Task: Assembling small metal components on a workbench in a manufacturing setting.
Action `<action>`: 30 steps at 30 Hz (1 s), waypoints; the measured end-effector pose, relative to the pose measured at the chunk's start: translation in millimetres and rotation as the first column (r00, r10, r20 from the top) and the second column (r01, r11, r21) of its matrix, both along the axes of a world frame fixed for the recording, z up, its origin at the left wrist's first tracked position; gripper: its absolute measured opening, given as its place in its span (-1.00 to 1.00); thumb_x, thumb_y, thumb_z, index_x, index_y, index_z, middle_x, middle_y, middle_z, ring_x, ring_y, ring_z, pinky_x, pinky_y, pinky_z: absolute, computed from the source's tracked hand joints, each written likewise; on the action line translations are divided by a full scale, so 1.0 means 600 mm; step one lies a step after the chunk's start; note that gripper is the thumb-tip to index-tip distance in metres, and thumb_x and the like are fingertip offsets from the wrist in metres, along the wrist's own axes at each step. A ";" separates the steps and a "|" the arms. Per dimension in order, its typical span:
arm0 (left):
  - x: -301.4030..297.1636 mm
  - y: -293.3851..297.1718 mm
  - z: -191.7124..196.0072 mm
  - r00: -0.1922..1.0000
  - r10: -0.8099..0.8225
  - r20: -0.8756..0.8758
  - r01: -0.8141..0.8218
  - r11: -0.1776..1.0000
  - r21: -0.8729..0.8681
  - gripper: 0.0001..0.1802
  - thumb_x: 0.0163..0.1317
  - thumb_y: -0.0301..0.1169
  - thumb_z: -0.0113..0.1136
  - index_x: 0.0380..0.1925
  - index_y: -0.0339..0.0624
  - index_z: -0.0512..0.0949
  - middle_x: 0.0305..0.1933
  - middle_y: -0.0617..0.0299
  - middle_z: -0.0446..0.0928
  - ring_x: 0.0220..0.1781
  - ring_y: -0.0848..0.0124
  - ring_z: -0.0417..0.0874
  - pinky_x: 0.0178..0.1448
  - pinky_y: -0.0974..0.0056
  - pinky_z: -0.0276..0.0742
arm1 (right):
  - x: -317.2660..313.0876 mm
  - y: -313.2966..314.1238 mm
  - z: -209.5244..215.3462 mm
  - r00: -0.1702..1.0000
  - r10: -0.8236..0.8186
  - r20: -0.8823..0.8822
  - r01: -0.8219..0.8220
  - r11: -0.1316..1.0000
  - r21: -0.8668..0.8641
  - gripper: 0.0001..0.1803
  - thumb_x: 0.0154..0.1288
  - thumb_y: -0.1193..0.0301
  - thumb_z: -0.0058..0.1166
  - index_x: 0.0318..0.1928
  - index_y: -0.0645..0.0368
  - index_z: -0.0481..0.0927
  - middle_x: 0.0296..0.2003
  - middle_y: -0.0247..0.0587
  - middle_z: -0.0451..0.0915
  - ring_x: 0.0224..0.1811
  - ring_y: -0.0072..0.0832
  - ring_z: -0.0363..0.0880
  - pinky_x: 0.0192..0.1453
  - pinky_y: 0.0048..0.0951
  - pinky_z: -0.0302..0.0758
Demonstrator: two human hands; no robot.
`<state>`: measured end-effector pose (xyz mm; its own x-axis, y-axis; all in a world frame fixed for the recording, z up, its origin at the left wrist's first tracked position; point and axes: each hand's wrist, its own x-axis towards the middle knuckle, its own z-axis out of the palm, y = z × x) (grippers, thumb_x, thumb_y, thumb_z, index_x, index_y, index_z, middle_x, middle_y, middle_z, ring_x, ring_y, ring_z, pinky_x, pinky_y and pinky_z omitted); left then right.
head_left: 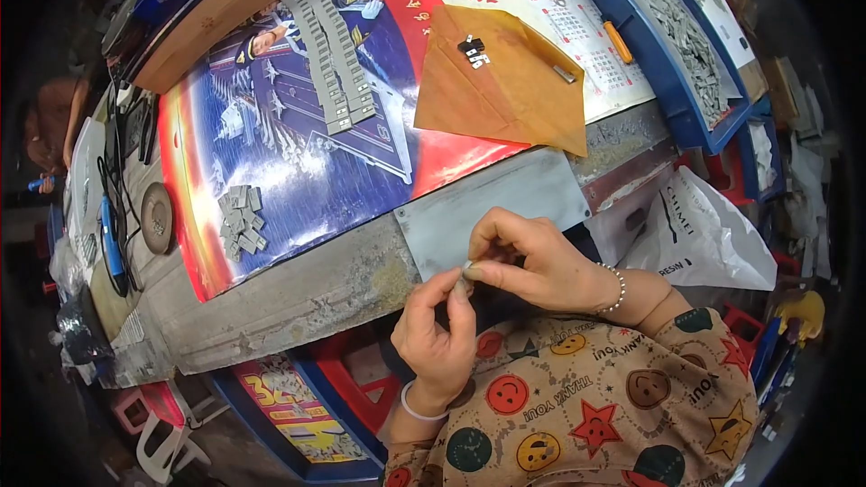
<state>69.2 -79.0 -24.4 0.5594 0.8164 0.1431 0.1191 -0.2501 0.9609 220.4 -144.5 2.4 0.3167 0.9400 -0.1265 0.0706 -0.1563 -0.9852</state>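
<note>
I am pinching a small grey piece (467, 268) between the fingertips of both hands, just off the near edge of the table (298, 293), above my lap. My left hand (436, 334) is closing on it from below with thumb and forefinger, and my right hand (528, 257) is closing on it from the right side. The piece is tiny, dull grey and mostly hidden by my fingers, so I cannot tell which way its long axis is running. A grey metal sheet (505, 203) is lying on the table's near edge right behind my hands. Farther left on the poster, a small heap of grey pieces (240, 221) is sitting, and long grey strips (332, 63) are lying toward the far edge beside an orange envelope (505, 81).
</note>
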 end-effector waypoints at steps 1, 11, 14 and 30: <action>0.001 -0.001 -0.001 0.999 0.029 0.018 -0.029 1.000 0.000 -0.80 0.11 -0.64 0.20 -0.22 -0.34 0.56 -0.37 0.08 0.61 -0.38 0.37 0.65 -0.27 0.38 0.53 | -0.002 0.001 -0.006 0.998 -0.023 -0.058 0.026 0.999 0.045 -0.84 0.31 0.46 0.10 -0.22 0.27 0.44 -0.41 -0.33 0.52 -0.39 -0.69 0.46 -0.38 -0.61 0.43; -0.005 -0.001 0.011 0.996 -0.039 0.080 0.063 0.944 -0.323 -0.85 0.17 -0.66 0.14 -0.23 -0.40 0.53 -0.38 0.15 0.60 -0.38 0.51 0.62 -0.26 0.47 0.51 | 0.018 -0.004 -0.015 0.845 0.072 -0.530 -0.162 0.979 -0.126 -0.83 0.32 0.42 0.08 -0.22 0.30 0.47 -0.41 -0.30 0.55 -0.45 -0.71 0.46 -0.45 -0.70 0.42; -0.004 0.004 0.024 0.991 -0.039 0.132 0.103 0.848 -0.520 -0.86 0.22 -0.65 0.09 -0.20 -0.41 0.49 -0.36 0.16 0.60 -0.36 0.54 0.60 -0.24 0.49 0.52 | 0.019 -0.006 -0.021 0.790 0.076 -0.608 -0.165 0.982 -0.093 -0.81 0.32 0.41 0.09 -0.22 0.31 0.48 -0.42 -0.29 0.55 -0.46 -0.70 0.47 -0.46 -0.70 0.44; -0.004 -0.001 0.028 0.981 -0.116 0.155 0.184 0.807 -0.562 -0.79 0.24 -0.65 0.05 -0.11 -0.38 0.37 -0.37 0.19 0.59 -0.33 0.59 0.58 -0.23 0.51 0.50 | 0.015 -0.020 -0.003 0.767 -0.031 -0.640 -0.116 0.976 -0.186 -0.85 0.28 0.51 0.08 -0.20 0.36 0.51 -0.43 -0.24 0.55 -0.52 -0.68 0.48 -0.46 -0.67 0.46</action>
<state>66.5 -79.4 -7.6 0.6908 0.6765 -0.2553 0.0129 0.3415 0.9398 229.1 -156.7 0.8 0.0544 0.8801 -0.4717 -0.5490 -0.3682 -0.7504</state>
